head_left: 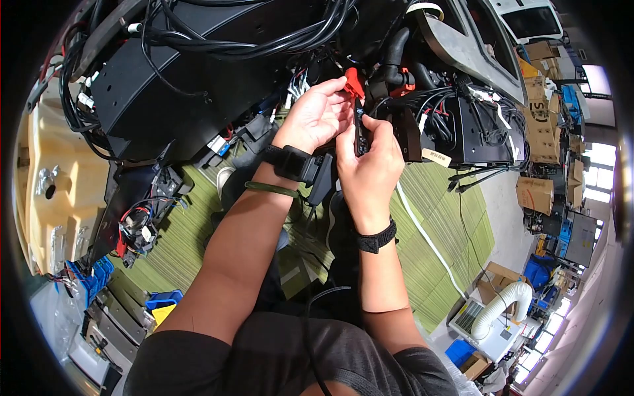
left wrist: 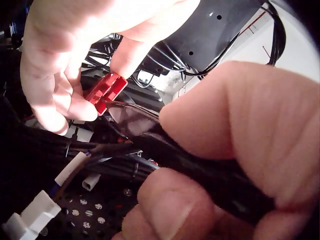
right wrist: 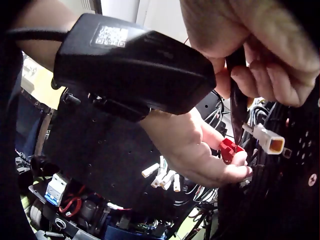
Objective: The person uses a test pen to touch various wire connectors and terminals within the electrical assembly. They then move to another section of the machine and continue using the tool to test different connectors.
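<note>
My left hand [head_left: 313, 117] pinches a small red plastic connector piece [left wrist: 107, 92] between thumb and fingertips. In my right hand [head_left: 374, 162] is a slim black tool [head_left: 360, 125], gripped along its handle with the thumb on one side and curled fingers on the other. Its narrow, shiny tip [left wrist: 120, 112] reaches the edge of the red piece in the left wrist view. The right wrist view shows the tool pointing down at the red piece [right wrist: 230, 150]. The tool's exact kind I cannot tell, as the fingers cover much of it.
Black cable bundles [head_left: 264, 39] and a large black panel [head_left: 178, 86] lie ahead and left. White connectors [right wrist: 270, 141] hang close to the hands. A black hose [head_left: 395, 56] with red fittings stands beyond them. Green matting [head_left: 436, 237] covers the floor; a white portable unit [head_left: 485, 327] stands right.
</note>
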A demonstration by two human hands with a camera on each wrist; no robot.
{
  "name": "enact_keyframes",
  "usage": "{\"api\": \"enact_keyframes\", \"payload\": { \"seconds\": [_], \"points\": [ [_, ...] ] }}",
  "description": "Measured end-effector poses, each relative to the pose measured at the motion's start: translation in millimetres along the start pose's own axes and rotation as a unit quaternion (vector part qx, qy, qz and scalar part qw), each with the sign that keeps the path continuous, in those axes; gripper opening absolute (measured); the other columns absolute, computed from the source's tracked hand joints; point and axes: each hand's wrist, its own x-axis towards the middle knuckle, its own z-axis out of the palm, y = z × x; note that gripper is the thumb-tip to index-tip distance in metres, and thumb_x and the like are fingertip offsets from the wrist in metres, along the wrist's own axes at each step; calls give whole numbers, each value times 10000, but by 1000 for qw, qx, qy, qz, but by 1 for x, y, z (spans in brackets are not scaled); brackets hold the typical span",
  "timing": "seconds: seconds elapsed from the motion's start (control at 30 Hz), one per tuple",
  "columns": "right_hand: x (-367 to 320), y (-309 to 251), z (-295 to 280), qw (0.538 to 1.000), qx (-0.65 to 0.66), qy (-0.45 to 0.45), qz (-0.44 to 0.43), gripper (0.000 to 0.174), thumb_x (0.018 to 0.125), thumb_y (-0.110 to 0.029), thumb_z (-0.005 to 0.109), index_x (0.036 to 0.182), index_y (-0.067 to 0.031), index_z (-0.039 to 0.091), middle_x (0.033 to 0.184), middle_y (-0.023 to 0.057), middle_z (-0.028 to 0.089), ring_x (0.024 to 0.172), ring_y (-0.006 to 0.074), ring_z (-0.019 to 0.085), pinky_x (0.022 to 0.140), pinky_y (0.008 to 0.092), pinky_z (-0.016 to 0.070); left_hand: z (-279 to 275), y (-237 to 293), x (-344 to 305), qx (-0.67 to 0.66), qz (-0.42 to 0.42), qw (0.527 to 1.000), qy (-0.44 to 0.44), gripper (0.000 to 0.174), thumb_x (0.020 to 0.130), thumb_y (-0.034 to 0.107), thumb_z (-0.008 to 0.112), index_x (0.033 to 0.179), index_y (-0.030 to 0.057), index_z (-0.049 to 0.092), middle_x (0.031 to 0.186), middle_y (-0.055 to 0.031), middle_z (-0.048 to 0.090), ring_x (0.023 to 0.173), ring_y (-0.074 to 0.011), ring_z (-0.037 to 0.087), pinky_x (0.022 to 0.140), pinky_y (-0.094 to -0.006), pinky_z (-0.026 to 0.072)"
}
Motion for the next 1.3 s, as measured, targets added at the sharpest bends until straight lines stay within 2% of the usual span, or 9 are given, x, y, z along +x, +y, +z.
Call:
{"api": "enact_keyframes", "payload": {
  "seconds": [0.07, 0.13, 0.27, 0.33, 0.4, 0.7, 1.03, 1.1, 1.3],
  "points": [
    [0, 0, 0, 1000, 0, 1, 1, 195, 763, -101, 646, 882, 21, 550, 755, 175, 612, 679, 330, 604, 597, 390, 485, 1, -1, 0, -3, 1, 1000, 7, 283, 878, 151, 588, 1081, -39, 537, 1000, -172, 610, 874, -245, 604, 797, -345, 519],
    [1, -2, -2, 1000, 3, -6, 28, 194, 757, -91, 668, 894, 19, 585, 740, 170, 618, 663, 296, 627, 604, 350, 491, 4, -1, -1, -6, 3, 1000, 14, 282, 879, 151, 588, 1082, -38, 536, 1000, -173, 610, 874, -247, 604, 797, -344, 520],
    [1, -3, -3, 1000, 4, -6, 27, 196, 757, -93, 669, 895, 18, 586, 735, 169, 618, 662, 295, 627, 603, 348, 490, 4, -1, -2, 10, 15, 999, 27, 279, 880, 149, 585, 1081, -38, 536, 999, -173, 611, 874, -248, 604, 796, -344, 520],
    [1, -3, -3, 1000, 6, -10, 26, 188, 762, -106, 647, 877, 13, 556, 746, 163, 611, 661, 316, 604, 582, 386, 482, -2, 0, 0, 12, 12, 1000, 17, 278, 880, 149, 584, 1081, -37, 536, 999, -173, 612, 875, -248, 604, 796, -346, 520],
    [1, -1, -1, 1000, 4, -7, 21, 187, 763, -106, 646, 875, 12, 555, 751, 166, 614, 667, 319, 606, 587, 388, 485, -5, 1, 2, -2, -5, 1000, -24, 280, 879, 148, 585, 1080, -39, 535, 1000, -174, 612, 882, -249, 604, 797, -349, 520],
    [2, -2, -3, 1000, -13, -9, 7, 190, 763, -109, 645, 879, 10, 553, 770, 175, 622, 691, 335, 614, 601, 398, 491, 0, 0, 0, 7, 1, 1000, 9, 291, 870, 142, 595, 1095, -35, 537, 1031, -174, 608, 903, -253, 601, 817, -355, 512],
    [1, 1, -5, 1000, -13, -18, 11, 203, 783, -122, 642, 899, 17, 549, 772, 182, 613, 704, 348, 610, 613, 404, 489, 6, -2, -4, -8, 1, 1000, 0, 278, 868, 148, 602, 1083, -21, 552, 1037, -159, 611, 931, -238, 593, 817, -340, 504],
    [0, 1, -5, 1000, -14, -5, 2, 205, 783, -115, 645, 909, 21, 558, 776, 187, 615, 706, 342, 617, 625, 394, 489, 12, -4, -6, 2, 20, 999, 42, 276, 870, 151, 599, 1083, -18, 553, 1026, -155, 617, 920, -234, 595, 810, -338, 506],
    [0, -1, -5, 1000, -1, 5, -2, 209, 787, -99, 638, 930, 32, 558, 806, 200, 613, 735, 348, 618, 659, 391, 487, 6, -1, -4, -3, 5, 1000, 12, 280, 879, 168, 592, 1082, -20, 551, 1005, -147, 625, 887, -231, 603, 797, -339, 509]
  ]
}}
